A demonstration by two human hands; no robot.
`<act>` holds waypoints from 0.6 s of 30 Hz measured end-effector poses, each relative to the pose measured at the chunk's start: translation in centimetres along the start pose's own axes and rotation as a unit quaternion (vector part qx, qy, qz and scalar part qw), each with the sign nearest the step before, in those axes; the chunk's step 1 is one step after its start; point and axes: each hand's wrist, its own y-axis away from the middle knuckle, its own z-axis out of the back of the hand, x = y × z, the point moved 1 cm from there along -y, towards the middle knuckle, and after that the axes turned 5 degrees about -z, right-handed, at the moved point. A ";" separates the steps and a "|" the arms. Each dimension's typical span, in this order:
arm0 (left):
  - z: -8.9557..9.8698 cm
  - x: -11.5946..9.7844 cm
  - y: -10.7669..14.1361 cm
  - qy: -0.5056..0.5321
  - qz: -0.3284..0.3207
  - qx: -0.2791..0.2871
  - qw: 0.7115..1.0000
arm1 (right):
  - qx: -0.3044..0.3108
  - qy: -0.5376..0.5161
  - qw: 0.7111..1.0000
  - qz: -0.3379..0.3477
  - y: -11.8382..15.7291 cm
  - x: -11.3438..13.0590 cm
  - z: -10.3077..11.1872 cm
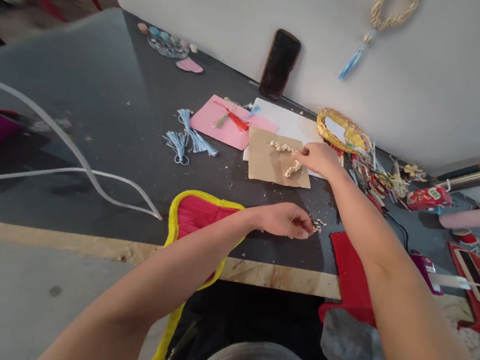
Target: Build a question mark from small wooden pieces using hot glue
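Observation:
My left hand [287, 220] rests low over the dark table, its fingers pinched together at a small scatter of pale beads [319, 226]. Further back, my right hand [319, 158] is closed on a string of cream beads [283, 147], which lies in a bent line on a brown paper sheet [262, 165]. One end of the string curves down below my right fingers. What is between my left fingertips is too small to make out. Pink paper [215, 124] with a red tassel [238, 121] and white paper [267, 112] lie beside the brown sheet.
Blue tassels [195, 136] lie left of the papers. A phone [280, 65] leans on the wall; a wicker basket [327, 133] and tools stand at the right. A yellow-edged pink cloth [194, 215] hangs over the front edge. A white cable [76, 156] crosses the left.

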 end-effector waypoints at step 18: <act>-0.1 0.0 0.1 -0.015 -0.003 0.003 1.000 | -0.027 0.012 1.000 -0.008 -0.5 -0.3 -0.3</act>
